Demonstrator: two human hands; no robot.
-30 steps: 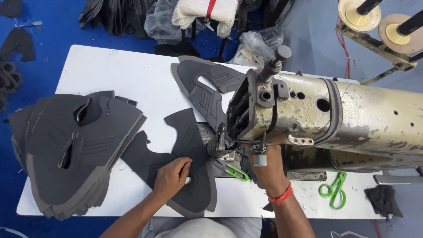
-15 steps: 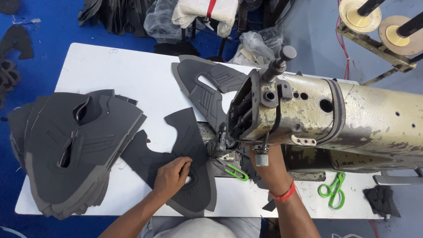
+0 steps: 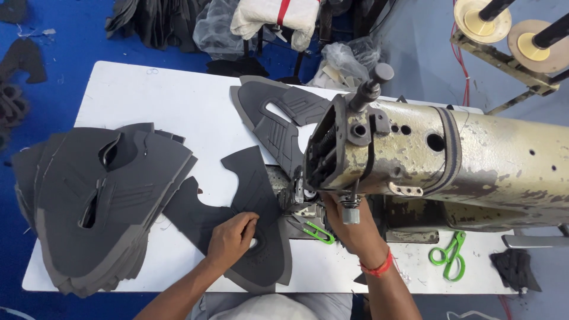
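My left hand (image 3: 232,236) presses flat on a dark grey shaped fabric piece (image 3: 249,178) lying on the white table (image 3: 166,101), its fingers curled over the piece's inner edge. My right hand (image 3: 349,228), with a red band at the wrist, reaches under the head of the worn cream sewing machine (image 3: 450,166) by the needle area; its fingers are hidden by the machine. A small green-handled thread snip (image 3: 315,230) lies between the hands.
A thick stack of the same grey pieces (image 3: 101,207) fills the table's left side. More sewn pieces (image 3: 278,115) lie behind the machine head. Green scissors (image 3: 449,255) rest at the right front. Thread cones (image 3: 483,18) stand at the back right.
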